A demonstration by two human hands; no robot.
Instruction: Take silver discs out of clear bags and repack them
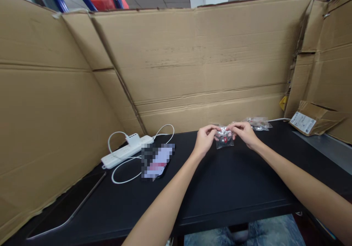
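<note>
Between my two hands is a small clear plastic bag (224, 142) with something shiny and a bit of red inside; what exactly it contains I cannot make out. My left hand (206, 139) pinches the bag's upper left side with thumb and fingers. On the opposite side, the fingertips of my right hand (244, 132) grip its upper right edge. The bag is held just over the black table (220, 187), and I cannot tell whether its lower edge touches the surface. Behind my right hand lie more clear plastic bags (260, 123) with small contents.
A white power strip (128, 151) with a plugged-in charger (133, 139) and looping white cables lies at the left, beside a blurred-out phone (159, 161). A dark flat panel (68, 202) sits front left. An opened cardboard box (316, 117) stands far right. Cardboard walls (203, 59) enclose the table.
</note>
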